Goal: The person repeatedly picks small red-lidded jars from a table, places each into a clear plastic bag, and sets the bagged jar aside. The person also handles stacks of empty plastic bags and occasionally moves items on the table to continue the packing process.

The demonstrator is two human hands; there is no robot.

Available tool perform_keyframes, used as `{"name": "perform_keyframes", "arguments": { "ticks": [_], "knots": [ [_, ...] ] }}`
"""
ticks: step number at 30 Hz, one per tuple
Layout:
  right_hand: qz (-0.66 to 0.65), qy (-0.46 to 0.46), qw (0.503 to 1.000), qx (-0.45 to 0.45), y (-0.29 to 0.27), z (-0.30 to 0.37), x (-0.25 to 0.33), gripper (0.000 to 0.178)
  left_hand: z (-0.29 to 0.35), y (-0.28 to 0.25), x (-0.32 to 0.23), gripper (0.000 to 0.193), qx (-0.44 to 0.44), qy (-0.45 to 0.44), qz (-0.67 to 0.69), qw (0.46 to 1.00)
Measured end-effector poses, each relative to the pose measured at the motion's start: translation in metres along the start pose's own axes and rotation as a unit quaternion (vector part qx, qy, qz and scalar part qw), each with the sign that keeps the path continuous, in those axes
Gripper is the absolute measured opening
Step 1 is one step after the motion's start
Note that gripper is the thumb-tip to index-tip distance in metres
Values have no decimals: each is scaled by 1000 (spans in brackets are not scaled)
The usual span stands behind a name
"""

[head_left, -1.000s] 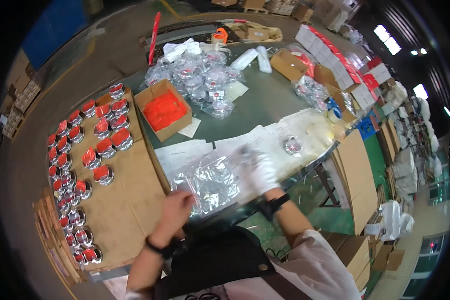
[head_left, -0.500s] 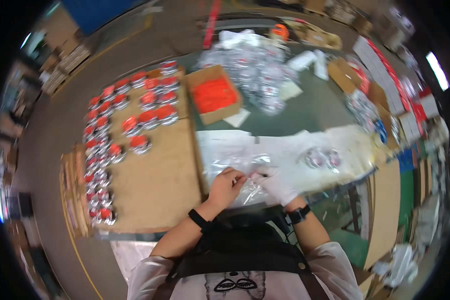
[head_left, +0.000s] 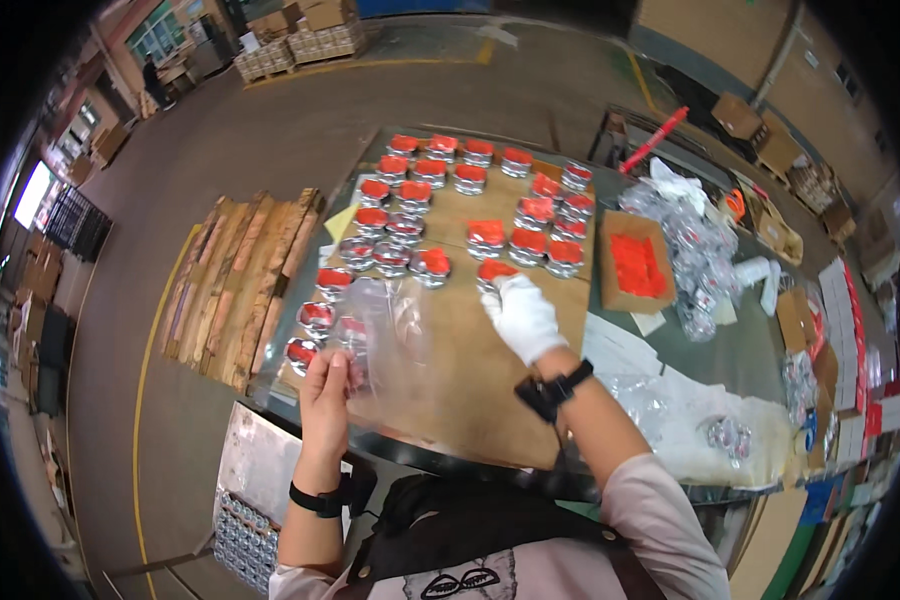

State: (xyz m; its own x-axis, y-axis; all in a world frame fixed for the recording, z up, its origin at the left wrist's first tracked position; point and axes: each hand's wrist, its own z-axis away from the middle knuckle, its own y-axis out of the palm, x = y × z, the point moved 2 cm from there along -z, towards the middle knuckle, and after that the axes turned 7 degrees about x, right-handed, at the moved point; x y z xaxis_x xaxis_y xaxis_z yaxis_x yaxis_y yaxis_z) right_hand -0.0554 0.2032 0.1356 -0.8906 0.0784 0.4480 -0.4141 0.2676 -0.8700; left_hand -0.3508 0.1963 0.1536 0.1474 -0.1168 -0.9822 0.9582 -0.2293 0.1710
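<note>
My left hand (head_left: 328, 395), bare, pinches the edge of a clear plastic bag (head_left: 405, 335), which hangs over the left part of the brown cardboard sheet (head_left: 470, 400). Seen through the bag is a silver round part near my fingers. My right hand (head_left: 525, 318), in a white glove, has its fingers closed on the near side of a round silver metal part with a red piece on top (head_left: 495, 270). Its fingertips are partly hidden behind the part. Several like silver parts with red pieces (head_left: 431, 172) stand in rows on the cardboard.
A cardboard box (head_left: 610, 285) of red pieces stands right of the sheet, beside a pile of clear-bagged parts (head_left: 685, 240). White paper (head_left: 630, 370) covers the near right table, with a bagged pair (head_left: 730, 437) on it. A wooden pallet (head_left: 240, 285) lies left on the floor.
My view has turned left. Both hands have left the white paper for the cardboard sheet; the left one carries the clear bag, and the right one has reached a silver part.
</note>
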Motion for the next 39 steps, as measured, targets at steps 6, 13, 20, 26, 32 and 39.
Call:
{"name": "perform_keyframes", "arguments": {
  "ticks": [6,13,20,26,32,39],
  "knots": [
    [100,53,976,185,35,-47,-27,28,-46,56,-2,12,113,172,-414,887],
    [-490,213,843,64,4,57,30,18,-53,103,172,28,267,51,-96,958],
    [-17,-41,999,26,68,117,22,22,-46,85,115,20,173,150,-332,915],
    [-410,274,848,193,53,61,23,22,4,122,80,27,327,326,-254,850],
    [-93,-147,983,62,-46,74,85,38,-53,66,74,24,161,-101,133,973],
    [-310,197,921,131,14,94,21,32,-23,83,65,23,268,257,-561,739]
  ]
}}
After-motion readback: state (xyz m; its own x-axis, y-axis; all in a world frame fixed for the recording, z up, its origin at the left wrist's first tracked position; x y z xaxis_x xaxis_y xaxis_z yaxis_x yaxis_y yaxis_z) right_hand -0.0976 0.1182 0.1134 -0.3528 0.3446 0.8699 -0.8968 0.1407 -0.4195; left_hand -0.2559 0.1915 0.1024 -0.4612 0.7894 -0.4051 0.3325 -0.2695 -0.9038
